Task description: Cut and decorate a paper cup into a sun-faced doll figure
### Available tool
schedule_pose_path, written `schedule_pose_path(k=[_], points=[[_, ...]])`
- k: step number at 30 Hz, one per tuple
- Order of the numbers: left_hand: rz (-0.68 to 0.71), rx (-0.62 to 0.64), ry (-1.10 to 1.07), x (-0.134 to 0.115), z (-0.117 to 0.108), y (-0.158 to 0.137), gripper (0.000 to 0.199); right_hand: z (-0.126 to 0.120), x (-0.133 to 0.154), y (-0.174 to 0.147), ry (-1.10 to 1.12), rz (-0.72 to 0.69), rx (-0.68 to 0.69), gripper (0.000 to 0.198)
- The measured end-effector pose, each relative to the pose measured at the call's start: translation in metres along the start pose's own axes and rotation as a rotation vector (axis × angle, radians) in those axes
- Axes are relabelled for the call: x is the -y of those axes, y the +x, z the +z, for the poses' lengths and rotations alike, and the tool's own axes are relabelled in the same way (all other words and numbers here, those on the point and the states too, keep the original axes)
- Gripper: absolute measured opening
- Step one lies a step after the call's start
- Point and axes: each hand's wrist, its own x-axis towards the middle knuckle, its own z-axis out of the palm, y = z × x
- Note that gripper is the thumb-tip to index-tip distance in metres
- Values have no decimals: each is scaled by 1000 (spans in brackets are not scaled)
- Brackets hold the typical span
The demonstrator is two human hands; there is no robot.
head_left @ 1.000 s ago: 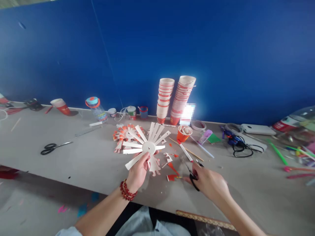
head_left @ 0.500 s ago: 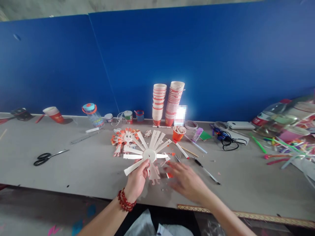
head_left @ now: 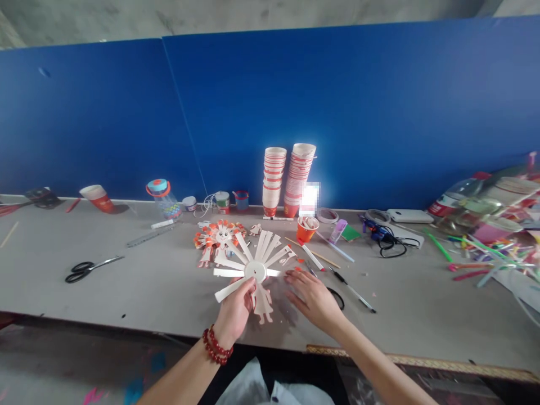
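My left hand (head_left: 237,308) is closed on a paper-cup doll (head_left: 255,271), its thumb pressed near the round white base. White strips fan out from that base, and a cut-out dress with legs hangs below. To the right of the strips, my right hand (head_left: 314,295) hovers low with its fingers apart, holding nothing that I can see. Under it lies a pair of scissors (head_left: 336,298), mostly hidden. Finished-looking dolls with orange-and-white fringes and a drawn smiling face (head_left: 223,236) lie just behind the held one.
Two tall stacks of paper cups (head_left: 274,180) stand against the blue board. An orange cup of scraps (head_left: 307,229), a red-capped marker (head_left: 313,257) and a pen (head_left: 352,289) are near my right hand. Black scissors (head_left: 86,270) lie left; bottles and colourful straws (head_left: 481,253) crowd the right.
My right hand has moved slightly, and the small red-and-white scrap beside it no longer shows. The scissors' black handle now shows beside that hand. My left hand keeps its hold on the doll.
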Motion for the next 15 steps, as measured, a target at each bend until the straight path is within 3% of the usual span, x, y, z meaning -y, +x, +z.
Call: schedule_pose_path(k=[4,11,15], points=[[-84,135,1,3,2,0,27,3,20,-11,154,48,-34,28],[-73,100,7,9,-2,5,30,12,9,-17,150,251,-209,14],[-39,53,51,9,-3,8,29,6,4,-9,172,233,-268,14]])
